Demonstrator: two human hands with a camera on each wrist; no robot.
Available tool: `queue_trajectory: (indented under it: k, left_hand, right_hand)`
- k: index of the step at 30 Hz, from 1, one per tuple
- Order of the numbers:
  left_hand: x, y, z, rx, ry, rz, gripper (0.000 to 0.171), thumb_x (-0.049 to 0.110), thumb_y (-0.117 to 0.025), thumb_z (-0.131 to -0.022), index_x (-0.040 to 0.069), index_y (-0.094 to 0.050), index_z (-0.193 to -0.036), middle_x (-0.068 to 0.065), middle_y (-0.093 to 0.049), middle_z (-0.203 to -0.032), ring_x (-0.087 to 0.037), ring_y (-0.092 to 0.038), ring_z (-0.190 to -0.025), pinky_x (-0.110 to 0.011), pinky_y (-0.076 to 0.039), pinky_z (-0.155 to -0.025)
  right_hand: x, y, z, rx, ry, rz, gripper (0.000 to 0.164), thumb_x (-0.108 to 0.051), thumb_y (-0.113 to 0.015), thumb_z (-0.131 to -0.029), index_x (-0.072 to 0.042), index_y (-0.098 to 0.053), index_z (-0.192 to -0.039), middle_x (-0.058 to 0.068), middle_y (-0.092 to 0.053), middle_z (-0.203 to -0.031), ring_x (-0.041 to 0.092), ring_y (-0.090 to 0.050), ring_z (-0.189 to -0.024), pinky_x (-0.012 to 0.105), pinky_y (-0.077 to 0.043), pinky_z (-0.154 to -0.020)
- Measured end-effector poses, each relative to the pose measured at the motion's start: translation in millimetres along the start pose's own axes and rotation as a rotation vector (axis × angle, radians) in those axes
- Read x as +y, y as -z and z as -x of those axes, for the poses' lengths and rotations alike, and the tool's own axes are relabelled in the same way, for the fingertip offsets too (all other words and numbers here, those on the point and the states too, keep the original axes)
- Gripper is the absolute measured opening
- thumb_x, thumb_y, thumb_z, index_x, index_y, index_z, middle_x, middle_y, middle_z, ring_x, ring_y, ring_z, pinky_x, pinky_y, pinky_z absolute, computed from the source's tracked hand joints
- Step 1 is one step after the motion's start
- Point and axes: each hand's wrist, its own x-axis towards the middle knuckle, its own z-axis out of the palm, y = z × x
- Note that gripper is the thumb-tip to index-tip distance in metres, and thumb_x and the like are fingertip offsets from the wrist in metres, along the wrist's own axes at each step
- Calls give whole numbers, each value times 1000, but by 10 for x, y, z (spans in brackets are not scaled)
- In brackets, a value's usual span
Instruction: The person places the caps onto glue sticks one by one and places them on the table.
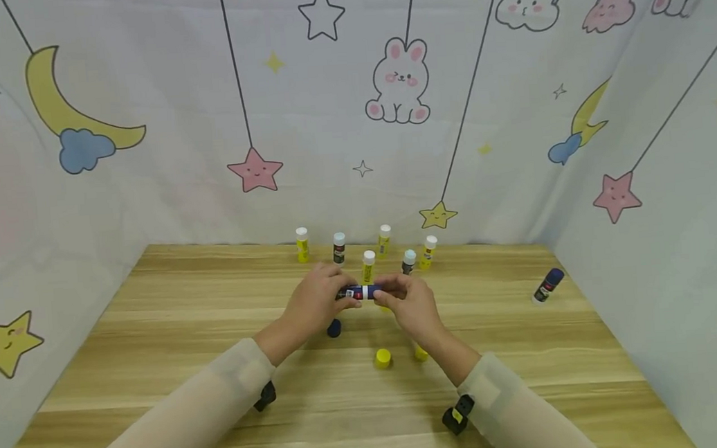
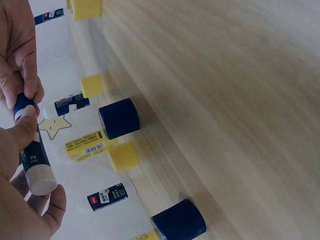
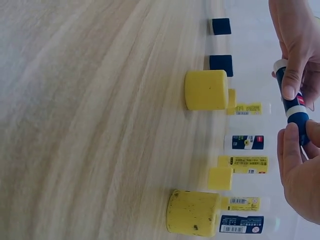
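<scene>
A dark blue glue stick (image 1: 353, 293) lies sideways between both hands over the table, its cap end to the right. My left hand (image 1: 321, 297) grips the labelled body; in the left wrist view the white base (image 2: 41, 180) shows between its fingers. With thumb and fingers, my right hand (image 1: 410, 303) pinches the navy cap (image 3: 298, 125). A white band shows beside the cap. Below the hands, a loose navy cap (image 1: 334, 328) and yellow caps (image 1: 383, 358) stand on the wooden table.
Behind the hands stand several uncapped glue sticks, some yellow (image 1: 302, 245), some dark blue (image 1: 339, 248), white ends up. A navy-capped glue stick (image 1: 548, 286) stands alone near the table's right edge. A printed cloth (image 1: 191, 145) hangs close behind the table (image 1: 170, 299).
</scene>
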Motion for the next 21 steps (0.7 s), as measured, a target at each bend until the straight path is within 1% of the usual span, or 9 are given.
queue_trajectory:
  k: [3,6,12,17,21]
  left_hand:
    - [23,-7,15,-15,-5,9,32,33,-85,-82,12,-76,-104,2,-66,-98,-16,-56,-91,-31,-52,-79]
    - [33,-16,29,-34,4,10,32,33,-84,-83,12,-76,-105,2,-66,-99,-15,-56,-92,-31,-53,-80]
    - [58,-21,25,-79,13,-12,31,37,-81,-86,14,-75,-107,3,-66,-103,-15,-57,-98,-31,-53,-87]
    - [78,-17,31,-75,6,-7,29,34,-82,-85,14,-74,-106,3,-66,-101,-17,-58,-100,-34,-53,-88]
    - [82,-21,38,-76,2,-27,31,36,-81,-86,15,-74,-107,4,-66,-101,-16,-58,-101,-32,-53,-89]
  right_hand:
    - [12,-7,11,-1,9,31,17,-5,-73,-93,-7,-74,-110,7,-73,-106,20,-71,-95,29,-60,-80]
    - [22,-11,25,-9,3,45,17,-6,-74,-93,-7,-74,-110,6,-73,-106,20,-70,-96,29,-59,-81]
    - [32,-3,43,-23,-13,52,18,-7,-73,-93,-7,-73,-112,6,-72,-109,19,-70,-98,29,-59,-83]
    - [30,-10,69,-28,-4,46,22,-7,-72,-94,-2,-71,-115,7,-72,-110,20,-70,-98,30,-59,-84]
    - [41,-18,84,-12,-6,40,20,-7,-72,-94,-4,-72,-114,7,-72,-109,20,-70,-98,29,-59,-83]
